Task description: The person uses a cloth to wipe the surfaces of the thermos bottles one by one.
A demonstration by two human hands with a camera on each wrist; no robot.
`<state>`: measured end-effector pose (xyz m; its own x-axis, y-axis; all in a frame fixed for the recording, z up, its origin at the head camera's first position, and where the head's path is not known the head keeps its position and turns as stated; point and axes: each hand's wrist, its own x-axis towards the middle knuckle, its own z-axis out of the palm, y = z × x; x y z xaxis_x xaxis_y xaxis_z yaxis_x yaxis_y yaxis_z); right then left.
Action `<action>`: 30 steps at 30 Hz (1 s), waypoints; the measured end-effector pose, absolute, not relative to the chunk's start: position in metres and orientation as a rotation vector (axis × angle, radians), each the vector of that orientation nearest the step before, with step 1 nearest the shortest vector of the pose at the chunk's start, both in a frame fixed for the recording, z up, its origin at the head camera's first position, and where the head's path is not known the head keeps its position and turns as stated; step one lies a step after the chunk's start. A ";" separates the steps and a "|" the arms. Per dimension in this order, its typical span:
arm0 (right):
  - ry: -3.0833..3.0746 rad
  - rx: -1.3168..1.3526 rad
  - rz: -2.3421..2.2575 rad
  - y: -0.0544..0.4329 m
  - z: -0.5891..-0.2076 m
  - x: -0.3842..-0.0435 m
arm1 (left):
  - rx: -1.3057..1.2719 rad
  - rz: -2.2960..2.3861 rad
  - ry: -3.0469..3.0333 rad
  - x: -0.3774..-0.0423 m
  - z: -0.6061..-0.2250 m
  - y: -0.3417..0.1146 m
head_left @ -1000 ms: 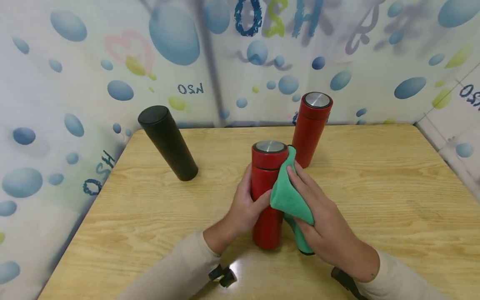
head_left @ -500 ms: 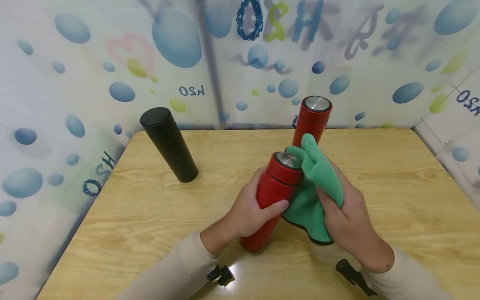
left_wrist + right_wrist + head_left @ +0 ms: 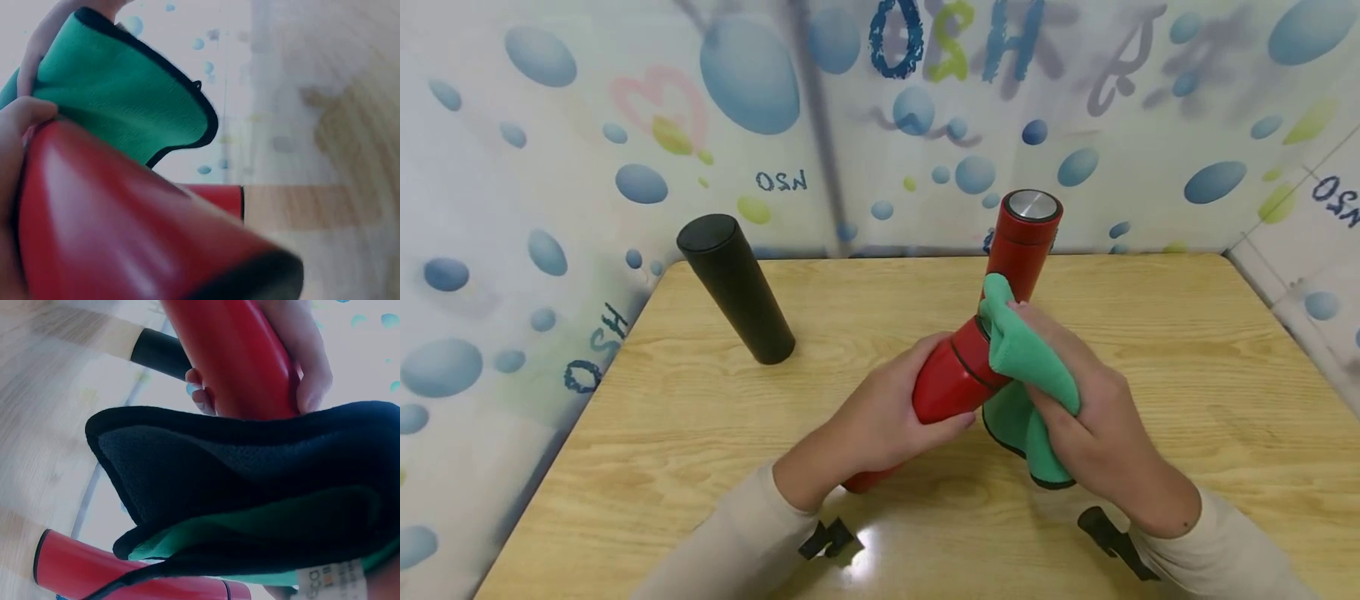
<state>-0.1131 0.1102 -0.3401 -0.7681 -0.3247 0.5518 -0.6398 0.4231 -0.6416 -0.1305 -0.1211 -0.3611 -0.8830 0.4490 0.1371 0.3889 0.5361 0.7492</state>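
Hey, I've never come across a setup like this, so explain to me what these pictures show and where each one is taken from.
There's no machine here, just a person working with two bare hands. The wide picture comes from a camera worn on the head, looking forward and down. The two closer ones come from cameras on the left and right wrists, so the same things appear from odd angles.

The left hand grips a tilted red flask. The right hand holds a green cloth with dark edging against the lid end of that flask.

On the wood-grain table stand a black flask, over to the left, and a second red flask with a silvery top, behind the cloth.
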 end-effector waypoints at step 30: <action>-2.346 0.847 1.163 0.109 -0.341 -0.111 | 0.819 1.274 2.556 -0.132 -0.358 -0.126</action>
<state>-0.1107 0.1095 -0.3407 -0.7428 -0.3446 0.5741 -0.6655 0.4740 -0.5766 -0.1318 -0.1262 -0.3576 -0.8346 0.5438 0.0883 0.3980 0.4842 0.7792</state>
